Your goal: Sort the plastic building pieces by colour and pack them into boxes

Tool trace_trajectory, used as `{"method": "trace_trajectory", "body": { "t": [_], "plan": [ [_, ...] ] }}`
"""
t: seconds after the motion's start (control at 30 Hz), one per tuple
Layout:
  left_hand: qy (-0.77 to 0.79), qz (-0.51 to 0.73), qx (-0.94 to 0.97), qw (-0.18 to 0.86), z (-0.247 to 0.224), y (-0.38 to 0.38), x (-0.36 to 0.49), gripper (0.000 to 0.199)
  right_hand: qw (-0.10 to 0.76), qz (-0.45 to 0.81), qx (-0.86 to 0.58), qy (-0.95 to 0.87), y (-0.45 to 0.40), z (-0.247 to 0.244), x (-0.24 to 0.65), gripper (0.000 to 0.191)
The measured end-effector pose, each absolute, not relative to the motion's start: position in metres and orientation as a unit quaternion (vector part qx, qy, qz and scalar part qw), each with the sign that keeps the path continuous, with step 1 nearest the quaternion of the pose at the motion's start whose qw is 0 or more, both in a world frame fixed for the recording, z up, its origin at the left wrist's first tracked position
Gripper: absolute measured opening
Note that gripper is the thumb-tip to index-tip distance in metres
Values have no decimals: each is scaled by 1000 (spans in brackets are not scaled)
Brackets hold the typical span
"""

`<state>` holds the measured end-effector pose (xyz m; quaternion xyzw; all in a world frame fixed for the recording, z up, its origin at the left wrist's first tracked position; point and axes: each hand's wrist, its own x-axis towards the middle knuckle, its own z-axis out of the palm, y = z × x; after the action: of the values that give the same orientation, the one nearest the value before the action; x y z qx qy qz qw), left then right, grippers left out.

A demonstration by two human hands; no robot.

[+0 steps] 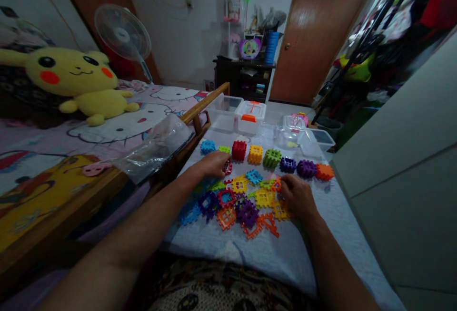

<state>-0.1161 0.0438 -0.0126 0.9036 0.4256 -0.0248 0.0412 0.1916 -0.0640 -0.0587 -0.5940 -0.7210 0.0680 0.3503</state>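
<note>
My left hand (216, 164) is closed on a pinkish-red plastic piece (227, 167), beside a light green piece (224, 150) and the red stack (239, 150). On the right, the fingers of my right hand (295, 193) are closed on an orange piece (276, 184) at the edge of the loose pile. That pile holds several square lattice pieces, among them a purple one (247, 212), a yellow one (264, 198) and a blue one (254, 176). Behind it stands a row of stacks sorted by colour, with yellow (255, 154), green (272, 158) and orange (324, 172) ones.
Clear plastic boxes (250, 117) stand at the far end of the cloth-covered table (228, 247). To the left, a wooden bed rail (205, 105) runs beside a plastic bag (157, 147) and a yellow plush toy (91, 85). A white cabinet (403, 159) borders the right.
</note>
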Motion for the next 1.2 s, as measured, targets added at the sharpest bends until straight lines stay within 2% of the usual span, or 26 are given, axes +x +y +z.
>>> {"method": "trace_trajectory", "body": {
  "t": [0.2,0.4,0.8,1.0,1.2],
  "plan": [
    [409,36,911,28,20,37,-113,37,352,62,-593,-722,-64,-58,191,20],
    [418,50,907,20,50,68,-87,44,355,60,-592,-721,-65,-58,191,18],
    [429,-32,901,60,37,112,-67,56,361,73,-603,-708,-67,-55,190,18],
    [420,-32,905,67,35,113,-66,79,363,76,-601,-708,-68,-55,190,18],
    [441,-49,891,94,30,116,-67,80,361,80,-602,-707,-68,-55,189,18]
  ]
}}
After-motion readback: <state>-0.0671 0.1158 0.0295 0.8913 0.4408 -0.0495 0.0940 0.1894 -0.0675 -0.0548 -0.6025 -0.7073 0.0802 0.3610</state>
